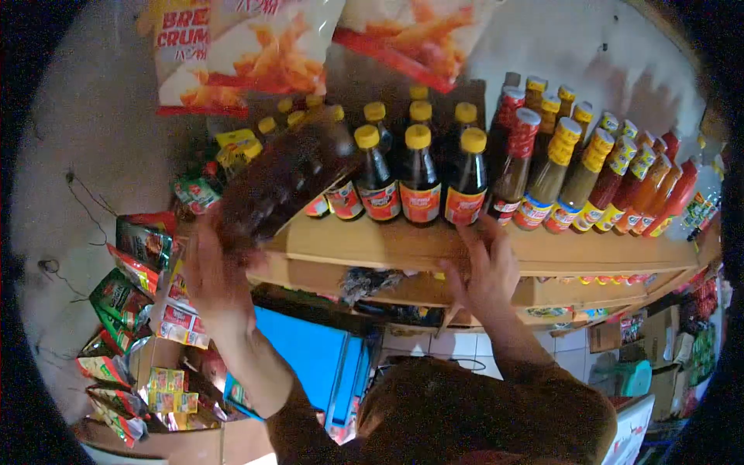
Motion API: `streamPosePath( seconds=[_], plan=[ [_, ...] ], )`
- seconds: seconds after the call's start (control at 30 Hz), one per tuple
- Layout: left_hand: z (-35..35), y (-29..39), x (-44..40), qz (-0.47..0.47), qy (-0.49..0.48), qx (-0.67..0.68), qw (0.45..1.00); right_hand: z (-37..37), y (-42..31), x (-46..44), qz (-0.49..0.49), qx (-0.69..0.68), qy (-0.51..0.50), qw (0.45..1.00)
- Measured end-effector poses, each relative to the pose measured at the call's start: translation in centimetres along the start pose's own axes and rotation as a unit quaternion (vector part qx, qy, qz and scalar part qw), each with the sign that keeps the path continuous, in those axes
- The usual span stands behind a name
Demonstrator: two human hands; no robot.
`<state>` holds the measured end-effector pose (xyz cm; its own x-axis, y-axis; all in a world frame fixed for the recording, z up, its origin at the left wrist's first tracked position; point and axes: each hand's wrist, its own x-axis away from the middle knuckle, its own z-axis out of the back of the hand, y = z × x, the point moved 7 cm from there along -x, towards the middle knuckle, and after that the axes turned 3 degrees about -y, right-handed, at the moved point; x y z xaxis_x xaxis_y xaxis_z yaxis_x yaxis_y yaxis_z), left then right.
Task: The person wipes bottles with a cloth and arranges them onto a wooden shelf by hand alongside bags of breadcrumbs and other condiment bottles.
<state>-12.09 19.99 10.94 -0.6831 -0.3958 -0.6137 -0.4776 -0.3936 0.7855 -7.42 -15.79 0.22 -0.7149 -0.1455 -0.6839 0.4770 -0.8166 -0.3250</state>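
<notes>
My left hand (219, 275) is closed around the lower end of a long dark brown thing (287, 174), blurred by motion, whose kind I cannot make out. It is raised at a tilt before the left part of the bottle row and hides some bottles. My right hand (490, 267) is at the shelf's front edge, fingers apart, with a fingertip at the base of a yellow-capped bottle of dark sauce (466, 190). Similar dark bottles (419, 186) stand upright to its left. A red-capped sauce bottle (514, 159) stands just to its right.
More sauce bottles (549, 182) line the wooden shelf (372, 242) to the right. Bread crumb packs (248, 50) hang above. Seasoning packets (120, 310) hang at the left. Below are a blue box-like surface (298, 349), a lower shelf and cartons (659, 341).
</notes>
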Motion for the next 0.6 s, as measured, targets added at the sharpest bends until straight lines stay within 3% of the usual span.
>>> streamPosePath(
  seconds=[0.03, 0.1, 0.2, 0.47, 0.53, 0.6],
  plan=[
    [-1.2, 0.5, -1.7, -0.024, -0.02, -0.062, 0.998, -0.5, 0.4, 0.3, -0.011, 0.003, -0.001, 1.0],
    [-5.7, 3.5, -3.6, 0.029, -0.059, 0.044, 0.997, -0.3, 0.3, 0.1, 0.001, 0.006, 0.004, 1.0],
    [-10.0, 4.8, -6.0, 0.051, -0.089, -0.015, 0.995, 0.2, -0.2, 0.1, 0.026, 0.025, 0.015, 0.999],
    [-23.0, 0.7, -12.5, 0.029, -0.234, -0.007, 0.972, 0.9, -0.3, 0.1, 0.033, 0.065, 0.021, 0.997],
    [-25.4, 0.0, -14.0, 0.007, -0.274, -0.085, 0.958, 0.7, -0.1, 0.1, 0.022, 0.061, 0.014, 0.998],
    [-29.0, -1.2, -17.7, -0.14, -0.264, -0.142, 0.943, 0.4, 0.1, 0.2, 0.035, 0.063, 0.028, 0.997]
  ],
)
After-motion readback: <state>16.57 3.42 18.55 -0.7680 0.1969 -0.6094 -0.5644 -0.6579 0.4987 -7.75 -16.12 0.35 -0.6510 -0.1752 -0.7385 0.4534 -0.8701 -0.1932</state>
